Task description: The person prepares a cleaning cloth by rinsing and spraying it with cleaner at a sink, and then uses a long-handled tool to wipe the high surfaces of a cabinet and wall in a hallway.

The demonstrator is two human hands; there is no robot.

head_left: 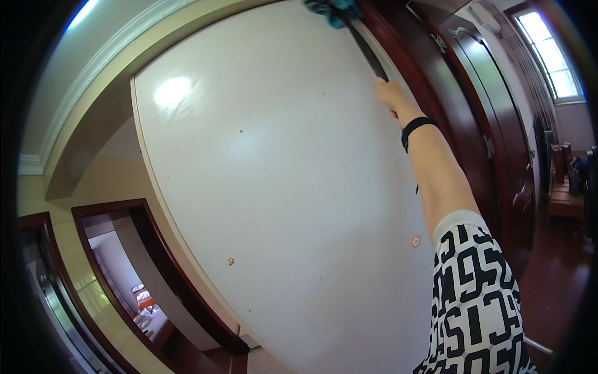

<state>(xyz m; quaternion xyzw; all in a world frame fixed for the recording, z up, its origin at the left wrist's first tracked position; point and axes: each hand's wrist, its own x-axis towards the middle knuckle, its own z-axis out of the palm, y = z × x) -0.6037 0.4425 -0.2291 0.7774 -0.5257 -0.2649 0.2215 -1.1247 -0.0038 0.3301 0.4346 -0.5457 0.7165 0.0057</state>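
My right hand [396, 99] is raised high and closed around the dark handle [366, 49] of a duster. Its fluffy teal head [334, 11] lies at the top edge of the view, near the upper right edge of a large white glossy panel [280, 177]; whether it touches the panel, I cannot tell. A black band circles my right wrist. On the panel are a small flower sticker [415, 241], a small yellowish sticker [231, 262] and several small marks. My left hand is out of view.
Right of the panel stands a dark red wooden door [490, 93], with a bright window [546, 56] and wooden furniture [566, 201] beyond. At left, a dark-framed doorway [140, 243] shows a bed [152, 322]. A light pole [538, 345] is partly visible at lower right.
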